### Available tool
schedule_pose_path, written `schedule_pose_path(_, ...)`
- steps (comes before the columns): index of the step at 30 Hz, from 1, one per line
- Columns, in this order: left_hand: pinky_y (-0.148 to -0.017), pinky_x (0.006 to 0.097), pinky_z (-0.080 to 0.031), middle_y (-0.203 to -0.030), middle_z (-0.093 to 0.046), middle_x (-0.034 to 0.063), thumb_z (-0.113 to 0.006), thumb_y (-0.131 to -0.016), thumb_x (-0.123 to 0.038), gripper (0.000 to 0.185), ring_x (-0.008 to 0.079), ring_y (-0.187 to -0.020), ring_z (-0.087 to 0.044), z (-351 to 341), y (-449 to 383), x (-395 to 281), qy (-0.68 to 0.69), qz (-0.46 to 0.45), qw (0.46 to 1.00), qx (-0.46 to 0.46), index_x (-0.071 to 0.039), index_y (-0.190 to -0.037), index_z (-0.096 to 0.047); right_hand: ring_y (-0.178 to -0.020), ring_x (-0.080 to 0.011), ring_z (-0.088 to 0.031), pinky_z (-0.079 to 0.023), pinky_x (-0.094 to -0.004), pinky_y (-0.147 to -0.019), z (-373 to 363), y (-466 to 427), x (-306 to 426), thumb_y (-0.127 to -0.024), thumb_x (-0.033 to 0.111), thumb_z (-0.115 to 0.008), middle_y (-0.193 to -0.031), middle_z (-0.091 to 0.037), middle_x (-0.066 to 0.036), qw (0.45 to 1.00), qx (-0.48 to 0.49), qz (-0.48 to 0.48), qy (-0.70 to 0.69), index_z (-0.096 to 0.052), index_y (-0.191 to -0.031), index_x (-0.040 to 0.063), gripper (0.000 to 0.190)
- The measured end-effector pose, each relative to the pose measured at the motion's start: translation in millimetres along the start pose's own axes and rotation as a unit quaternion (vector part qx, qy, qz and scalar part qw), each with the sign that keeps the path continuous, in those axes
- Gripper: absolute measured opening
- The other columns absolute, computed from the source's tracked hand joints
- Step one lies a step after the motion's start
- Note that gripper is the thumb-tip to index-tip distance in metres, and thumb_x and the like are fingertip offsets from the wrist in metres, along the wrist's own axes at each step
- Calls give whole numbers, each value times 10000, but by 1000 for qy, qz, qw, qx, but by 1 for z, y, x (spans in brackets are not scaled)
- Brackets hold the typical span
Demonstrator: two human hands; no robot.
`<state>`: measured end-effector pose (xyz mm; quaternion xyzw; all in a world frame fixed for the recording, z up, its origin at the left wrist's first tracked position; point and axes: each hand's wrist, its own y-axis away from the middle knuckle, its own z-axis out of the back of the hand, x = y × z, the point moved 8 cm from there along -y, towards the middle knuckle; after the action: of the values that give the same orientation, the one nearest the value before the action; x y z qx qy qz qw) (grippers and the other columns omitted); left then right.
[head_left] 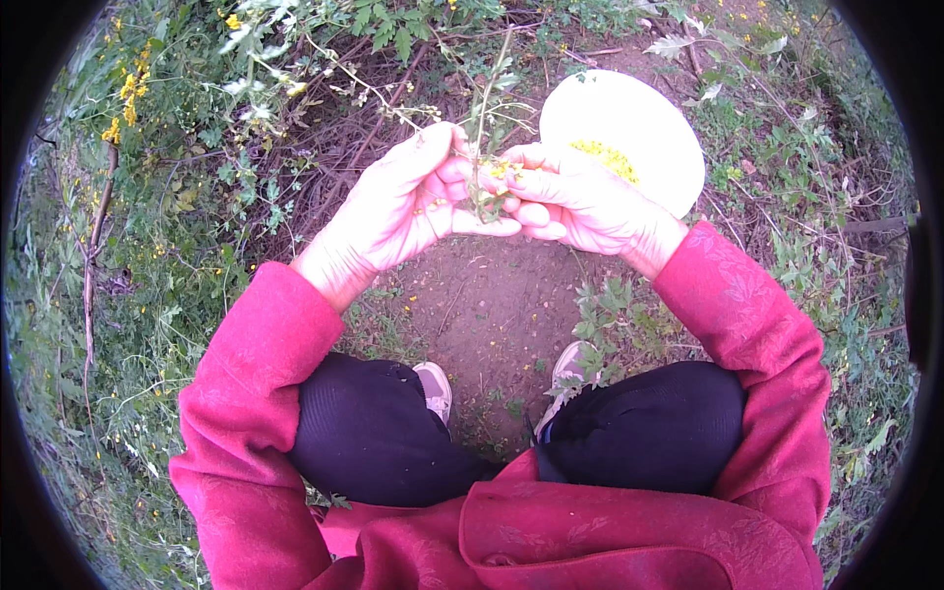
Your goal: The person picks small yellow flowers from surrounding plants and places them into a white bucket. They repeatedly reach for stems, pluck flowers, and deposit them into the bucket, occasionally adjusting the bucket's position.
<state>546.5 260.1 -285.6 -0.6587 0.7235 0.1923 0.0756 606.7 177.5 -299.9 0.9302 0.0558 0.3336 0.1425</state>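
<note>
My left hand [413,195] is palm up, with its fingers around a leafy green plant stem [484,110] and a few small yellow bits on the palm. My right hand [575,195] meets it from the right, its thumb and fingertips at a cluster of yellow flowers [504,169] on that stem. Just behind my right hand a white round container [627,103] sits on the ground, with a heap of yellow flower heads [608,160] inside. My right hand and wrist cover part of its near side.
Leafy plants [243,177] grow thickly at the left, some with yellow flowers [131,88]. Dry twigs [361,125] lie behind my left hand. Bare soil [494,302] lies between my shoes, and a low leafy plant [608,313] stands by my right knee. Weeds cover the ground at the right.
</note>
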Motion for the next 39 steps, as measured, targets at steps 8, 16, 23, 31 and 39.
schedule_pose_path(8,-667,349,-588,-789,-635,107,-422,-974,-278,271,202,-694,-659,11,4,-18,-188,-27,979,-71,-15,-963,-486,-666,-101,-590,-469,-178,-500,1,-3,-1,-908,146,-571,-850,-608,-63,999,5,9,31,-506,-1092,18,234)
schedule_pose_path(16,-687,383,-583,-775,-609,103,-421,-975,-287,273,225,-725,-647,24,8,-31,-170,-76,977,-101,-31,-936,-507,-645,-119,-612,-477,-190,-520,-2,2,-1,-893,116,-549,-841,-625,-93,999,35,-26,21,-517,-1063,6,205)
schedule_pose_path(23,-716,396,-566,-783,-605,106,-421,-976,-275,265,225,-751,-637,30,11,-30,-143,-74,982,-94,-29,-932,-509,-629,-104,-592,-455,-187,-517,-6,6,-4,-895,118,-545,-838,-623,-100,996,6,-57,67,-512,-1078,-3,222)
schedule_pose_path(31,-769,405,-528,-832,-613,119,-409,-980,-283,253,247,-822,-629,22,12,-23,-100,-71,990,-76,-53,-949,-510,-654,-113,-617,-456,-178,-498,-14,-3,-8,-903,109,-533,-854,-632,-118,993,7,-34,112,-506,-1074,-26,219)
schedule_pose_path(39,-848,400,-504,-858,-657,145,-425,-974,-276,286,242,-854,-646,17,6,-28,-55,-119,991,-19,-9,-964,-530,-665,-119,-624,-433,-171,-480,-9,-5,-6,-907,136,-555,-880,-640,-126,980,-69,9,185,-510,-1046,-20,213)
